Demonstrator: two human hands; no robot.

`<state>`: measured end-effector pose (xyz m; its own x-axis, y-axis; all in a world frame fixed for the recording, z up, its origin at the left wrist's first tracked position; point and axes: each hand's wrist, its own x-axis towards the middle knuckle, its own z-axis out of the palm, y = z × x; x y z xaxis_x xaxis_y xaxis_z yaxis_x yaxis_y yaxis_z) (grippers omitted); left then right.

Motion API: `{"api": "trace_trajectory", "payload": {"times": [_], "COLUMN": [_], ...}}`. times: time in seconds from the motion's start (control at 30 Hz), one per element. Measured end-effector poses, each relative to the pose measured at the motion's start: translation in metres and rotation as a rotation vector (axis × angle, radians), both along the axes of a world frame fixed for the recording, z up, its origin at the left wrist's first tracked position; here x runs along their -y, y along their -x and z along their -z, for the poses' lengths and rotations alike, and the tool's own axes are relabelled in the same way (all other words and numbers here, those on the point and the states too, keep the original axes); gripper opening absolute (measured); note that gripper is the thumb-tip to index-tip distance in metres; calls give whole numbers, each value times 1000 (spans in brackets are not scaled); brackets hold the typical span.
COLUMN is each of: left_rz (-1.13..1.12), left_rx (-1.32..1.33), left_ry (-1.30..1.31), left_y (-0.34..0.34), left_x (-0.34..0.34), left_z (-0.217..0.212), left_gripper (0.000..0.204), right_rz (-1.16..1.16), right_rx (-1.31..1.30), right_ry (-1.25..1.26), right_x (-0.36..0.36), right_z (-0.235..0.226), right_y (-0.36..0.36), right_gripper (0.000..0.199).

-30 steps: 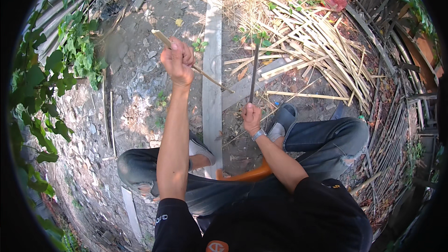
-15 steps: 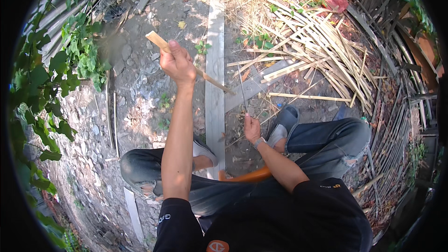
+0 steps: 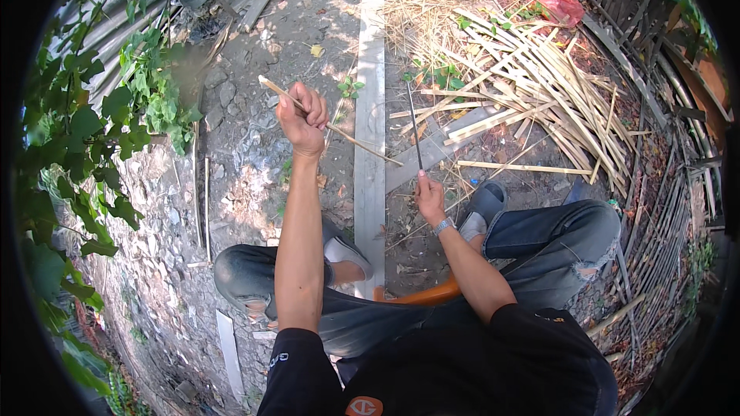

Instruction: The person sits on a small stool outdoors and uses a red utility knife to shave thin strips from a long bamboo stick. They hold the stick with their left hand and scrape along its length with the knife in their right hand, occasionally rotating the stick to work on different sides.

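My left hand [image 3: 303, 119] is closed around a bamboo strip [image 3: 362, 145], raised ahead of me on the left. Its pale end pokes out past the thumb. The other end slants down to the right, above a long grey plank [image 3: 370, 208]; whether it touches the plank I cannot tell. In my right hand [image 3: 430, 199], lower and right of the plank, is a long, thin, dark knife [image 3: 415, 125]. The blade points away from me, apart from the strip, and its handle is mostly hidden in my fist.
A heap of split bamboo strips [image 3: 539, 96] lies at the far right, with a red plastic bag [image 3: 553, 4] behind it. Another board [image 3: 439, 146] angles off the plank. Between my legs is an orange seat [image 3: 428, 293]. Leafy vines [image 3: 108, 139] hang on the left.
The bamboo strip has turned in my left hand and now shows its narrow edge. The knife's blade shows darker and wider. The whole view has shifted slightly.
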<state>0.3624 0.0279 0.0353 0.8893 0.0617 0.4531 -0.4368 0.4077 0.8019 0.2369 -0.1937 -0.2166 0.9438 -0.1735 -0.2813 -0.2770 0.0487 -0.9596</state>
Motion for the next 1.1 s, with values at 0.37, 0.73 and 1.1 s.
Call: {"api": "trace_trajectory", "payload": {"times": [0.37, 0.73, 1.1], "left_rz": [90, -392, -383], "left_rx": [-100, -116, -218], "left_ry": [-26, -66, -119], "left_y": [20, 18, 27], "left_x": [-10, -43, -42], "left_z": [11, 23, 22], "left_gripper": [85, 80, 82], "right_rz": [-3, 341, 35], "right_rx": [-15, 442, -294], "right_ry": [-164, 212, 906], "right_x": [9, 267, 401], "right_z": [-79, -352, -67], "right_y": [-12, 42, 175], "right_gripper": [62, 36, 16]}}
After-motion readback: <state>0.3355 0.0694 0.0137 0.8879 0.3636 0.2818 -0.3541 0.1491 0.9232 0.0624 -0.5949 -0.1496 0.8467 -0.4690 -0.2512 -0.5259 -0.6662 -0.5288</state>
